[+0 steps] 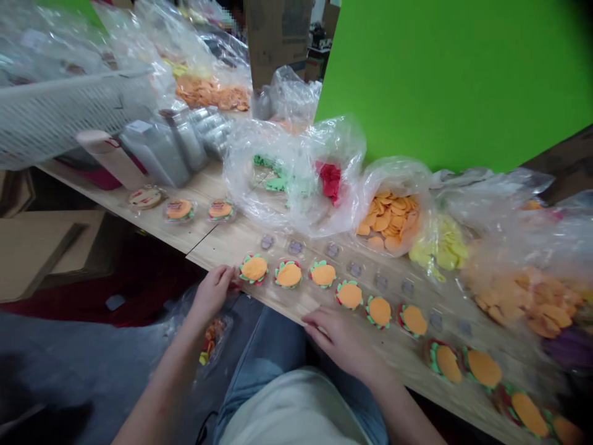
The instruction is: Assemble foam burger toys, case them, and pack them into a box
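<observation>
Felt burgers (pixel 287 274), orange rounds trimmed with green, stand in a line along the near edge of a wooden workbench (pixel 222 238), between a person's two hands. The left hand (pixel 213 292), fingers loosely curled, sits just beside the first burger; whether it pinches anything cannot be told. The right hand (pixel 340 340) lies open, fingers spread, on the bench's edge near the middle of the line. With the row so close to that edge, a brushed wrist could sweep pieces to the floor. Slack bags behind could also spill if nudged: a clear bag (pixel 389 210) holds orange felt rounds, a second clear bag (pixel 296 179) green and red pieces, and yellow pieces (pixel 438 247) slump beside them. A small bag of mixed pieces (pixel 213 340) lies below the bench.
</observation>
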`<state>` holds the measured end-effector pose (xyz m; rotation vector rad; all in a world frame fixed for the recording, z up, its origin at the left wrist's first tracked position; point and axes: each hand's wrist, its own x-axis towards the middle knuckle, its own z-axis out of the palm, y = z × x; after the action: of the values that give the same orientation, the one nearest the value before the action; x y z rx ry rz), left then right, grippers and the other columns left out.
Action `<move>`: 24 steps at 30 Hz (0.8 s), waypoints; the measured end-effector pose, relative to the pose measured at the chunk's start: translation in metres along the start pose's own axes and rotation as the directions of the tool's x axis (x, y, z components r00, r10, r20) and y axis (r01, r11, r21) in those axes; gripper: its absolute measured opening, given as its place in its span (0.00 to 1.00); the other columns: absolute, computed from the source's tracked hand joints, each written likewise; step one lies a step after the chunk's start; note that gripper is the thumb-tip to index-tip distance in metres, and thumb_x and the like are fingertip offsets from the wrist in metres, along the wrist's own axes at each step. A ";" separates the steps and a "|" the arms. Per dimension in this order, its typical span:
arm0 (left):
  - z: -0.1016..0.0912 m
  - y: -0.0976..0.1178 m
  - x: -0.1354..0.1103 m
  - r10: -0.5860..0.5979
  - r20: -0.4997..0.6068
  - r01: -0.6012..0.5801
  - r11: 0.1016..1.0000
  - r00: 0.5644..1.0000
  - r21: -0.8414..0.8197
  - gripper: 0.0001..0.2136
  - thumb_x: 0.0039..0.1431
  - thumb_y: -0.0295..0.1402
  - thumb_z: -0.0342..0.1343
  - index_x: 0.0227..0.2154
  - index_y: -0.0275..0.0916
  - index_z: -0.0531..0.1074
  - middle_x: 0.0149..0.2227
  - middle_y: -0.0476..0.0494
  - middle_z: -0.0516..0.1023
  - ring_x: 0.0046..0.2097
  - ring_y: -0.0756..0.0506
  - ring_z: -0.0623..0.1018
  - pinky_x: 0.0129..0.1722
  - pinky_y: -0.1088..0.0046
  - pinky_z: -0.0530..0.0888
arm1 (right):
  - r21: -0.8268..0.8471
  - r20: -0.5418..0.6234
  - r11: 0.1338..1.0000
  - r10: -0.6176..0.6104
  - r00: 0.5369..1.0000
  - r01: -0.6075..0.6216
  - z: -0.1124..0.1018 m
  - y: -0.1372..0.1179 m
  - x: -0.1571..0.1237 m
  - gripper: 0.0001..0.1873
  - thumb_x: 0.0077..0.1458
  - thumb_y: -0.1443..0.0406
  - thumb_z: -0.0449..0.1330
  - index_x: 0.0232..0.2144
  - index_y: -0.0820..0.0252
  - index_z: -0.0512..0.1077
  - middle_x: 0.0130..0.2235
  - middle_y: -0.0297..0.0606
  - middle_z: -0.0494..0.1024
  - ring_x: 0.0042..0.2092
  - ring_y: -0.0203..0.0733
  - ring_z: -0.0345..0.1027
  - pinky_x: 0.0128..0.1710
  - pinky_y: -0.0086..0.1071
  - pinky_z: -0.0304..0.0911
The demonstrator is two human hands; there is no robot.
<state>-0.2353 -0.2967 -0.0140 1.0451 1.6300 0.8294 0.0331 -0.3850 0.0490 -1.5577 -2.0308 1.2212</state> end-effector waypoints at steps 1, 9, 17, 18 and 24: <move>-0.005 0.002 -0.004 -0.002 0.008 0.003 0.998 1.000 -0.070 0.17 0.49 0.49 0.50 0.30 0.38 0.67 0.26 0.49 0.73 0.29 0.47 0.75 0.30 0.72 0.73 | 0.091 -0.028 0.996 0.006 1.000 -0.004 -0.001 -0.003 0.011 0.12 0.58 0.61 0.51 0.39 0.57 0.72 0.38 0.39 0.75 0.40 0.41 0.68 0.42 0.35 0.62; -0.036 0.028 -0.048 -0.104 0.244 0.184 0.925 0.964 -0.332 0.14 0.46 0.43 0.61 0.27 0.38 0.67 0.28 0.52 0.70 0.27 0.53 0.70 0.26 0.80 0.73 | 0.823 0.019 0.548 0.234 0.972 -0.148 0.002 -0.033 0.131 0.19 0.58 0.55 0.48 0.48 0.58 0.61 0.45 0.43 0.71 0.39 0.38 0.72 0.37 0.36 0.70; 0.010 0.046 -0.050 -0.172 0.452 0.356 0.861 0.875 -0.363 0.13 0.47 0.41 0.60 0.31 0.38 0.68 0.32 0.49 0.71 0.28 0.51 0.73 0.27 0.76 0.75 | -0.306 -0.097 0.832 -0.510 0.855 0.462 0.013 -0.035 0.039 0.42 0.53 0.50 0.54 0.62 0.63 0.44 0.64 0.46 0.49 0.65 0.52 0.30 0.62 0.50 0.38; 0.018 0.049 -0.054 -0.159 0.490 0.372 0.848 0.857 -0.376 0.13 0.49 0.44 0.57 0.30 0.39 0.68 0.32 0.48 0.71 0.29 0.50 0.74 0.27 0.73 0.75 | -0.384 -0.105 0.817 -0.501 0.859 0.429 0.015 -0.030 0.028 0.43 0.54 0.50 0.54 0.62 0.66 0.41 0.64 0.48 0.47 0.65 0.54 0.27 0.62 0.52 0.38; 0.068 0.063 -0.089 0.015 0.554 0.207 0.919 0.832 -0.336 0.11 0.51 0.41 0.56 0.27 0.41 0.62 0.31 0.52 0.68 0.35 0.49 0.72 0.33 0.69 0.76 | -0.309 -0.416 0.902 -0.413 0.810 0.300 0.016 0.008 -0.018 0.35 0.59 0.55 0.48 0.62 0.64 0.39 0.62 0.51 0.50 0.64 0.51 0.38 0.58 0.49 0.48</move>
<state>-0.1421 -0.3516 0.0563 0.8076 0.9689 0.6616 0.0339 -0.4076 0.0374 -1.3060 -2.0435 0.4164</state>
